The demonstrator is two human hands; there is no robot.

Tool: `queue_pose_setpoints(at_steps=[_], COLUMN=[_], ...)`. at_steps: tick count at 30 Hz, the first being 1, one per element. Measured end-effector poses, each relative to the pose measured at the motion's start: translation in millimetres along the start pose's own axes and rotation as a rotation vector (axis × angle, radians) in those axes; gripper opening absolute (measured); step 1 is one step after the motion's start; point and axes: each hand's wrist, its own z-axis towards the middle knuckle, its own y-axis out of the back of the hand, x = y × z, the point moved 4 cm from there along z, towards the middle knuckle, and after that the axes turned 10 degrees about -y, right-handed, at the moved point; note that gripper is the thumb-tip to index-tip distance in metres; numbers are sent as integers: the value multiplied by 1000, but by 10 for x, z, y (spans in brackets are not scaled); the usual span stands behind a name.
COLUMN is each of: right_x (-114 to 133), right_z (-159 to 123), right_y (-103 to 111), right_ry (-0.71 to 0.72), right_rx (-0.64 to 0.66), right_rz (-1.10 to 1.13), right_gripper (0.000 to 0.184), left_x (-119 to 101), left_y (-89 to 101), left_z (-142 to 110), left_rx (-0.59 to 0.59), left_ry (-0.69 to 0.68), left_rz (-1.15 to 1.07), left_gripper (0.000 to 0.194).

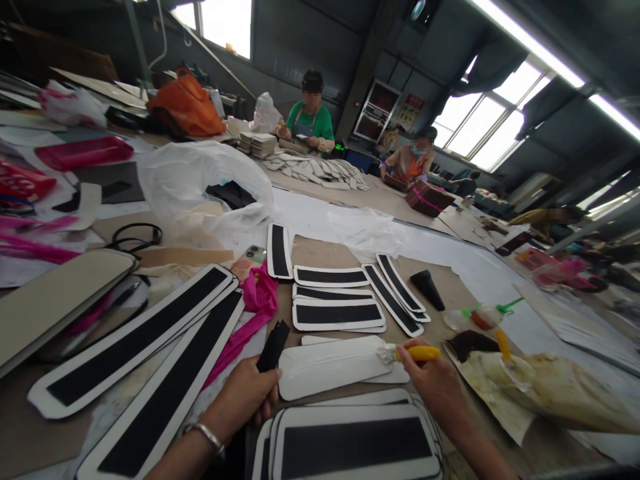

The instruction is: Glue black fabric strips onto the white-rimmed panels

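My right hand grips a yellow-handled glue brush; its whitish, glue-smeared head rests on the right end of a white panel. A wet, glossy streak runs along that panel. Folded black strips stick up from my left hand, which is closed around them beside the panel's left end. Whether those fingers also press on the panel I cannot tell. Close below lies a stack of white panels with black centres. Similar smaller panels lie just beyond.
Long black-centred panels lie at left, near a pink ribbon and a phone. A glue-stained bag and small bottles are at right. Farther back are a plastic bag and seated co-workers.
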Motion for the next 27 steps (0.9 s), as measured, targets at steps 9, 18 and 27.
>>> queue_pose_setpoints(at_steps=[9,18,27], right_x=[15,419,1144], right_z=[3,-37,-680], right_y=[110,279,-74], right_ry=[32,-10,-28], right_rx=[-21,47,811], right_rz=[13,283,781], right_gripper=[28,35,42], left_x=[71,-179,-360], left_y=[9,285,-110], left_z=[61,-111,-824], left_rx=[-9,-86,393], left_ry=[-32,-170,-66], left_rz=[-1,-34,-462], left_gripper=[17,29,35])
